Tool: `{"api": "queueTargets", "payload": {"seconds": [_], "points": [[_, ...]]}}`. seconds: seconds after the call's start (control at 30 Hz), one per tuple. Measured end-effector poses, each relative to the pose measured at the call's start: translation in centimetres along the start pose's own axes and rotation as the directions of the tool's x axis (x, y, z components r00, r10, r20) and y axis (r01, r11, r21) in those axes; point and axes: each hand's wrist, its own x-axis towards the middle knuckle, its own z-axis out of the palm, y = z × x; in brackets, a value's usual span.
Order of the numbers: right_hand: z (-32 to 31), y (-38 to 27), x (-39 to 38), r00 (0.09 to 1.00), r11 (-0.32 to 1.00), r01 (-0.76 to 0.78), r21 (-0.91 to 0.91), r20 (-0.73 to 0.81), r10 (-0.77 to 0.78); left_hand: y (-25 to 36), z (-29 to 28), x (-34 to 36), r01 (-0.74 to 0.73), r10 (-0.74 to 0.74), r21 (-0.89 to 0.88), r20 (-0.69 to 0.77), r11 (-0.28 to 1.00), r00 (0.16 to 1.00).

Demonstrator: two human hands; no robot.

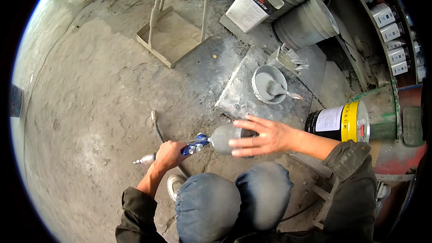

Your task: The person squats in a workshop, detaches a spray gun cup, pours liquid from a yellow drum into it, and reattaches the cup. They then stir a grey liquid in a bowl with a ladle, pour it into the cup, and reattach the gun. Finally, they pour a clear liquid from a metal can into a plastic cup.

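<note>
Spray gun [195,147], blue metal, long axis left-to-right; left hand [169,155] clamped around it, right hand [268,137] gripping cloudy grey cylindrical cup [220,139], right end.

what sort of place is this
Probably a paint workshop: the left hand grips what looks like a blue spray gun, a brush rests in a bowl of grey material, and pale cans stand lined up at the right.
</note>
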Motion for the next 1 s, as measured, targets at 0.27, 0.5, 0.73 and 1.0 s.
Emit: {"api": "queueTargets", "payload": {"seconds": [0.27,0.5,0.73,1.0], "points": [[-0.5,1.0,1.0,0.675,0.583,-0.711,0.393,0.148,0.723,2.4,2.3,1.6,0.12,-0.118,-0.006,-0.209,0.993,0.971],[5.2,-0.1,-1.6,0.288,-0.222,-0.48,0.849,0.391,0.874,7.2,2.1,5.0,-0.013,-0.101,-0.357,-0.3,0.934,0.948],[4.5,1.3,3.6,-0.085,-0.287,0.085,0.954,0.294,0.952,17.5,0.2,10.0,-0.553,0.398,-0.261,-0.466,0.791,0.79],[-1.1,4.6,-17.1,-0.496,0.055,0.097,0.994,0.001,0.868,-0.7,-0.9,8.6,0.124,-0.221,-0.22,-0.499,0.967,0.838]]}}
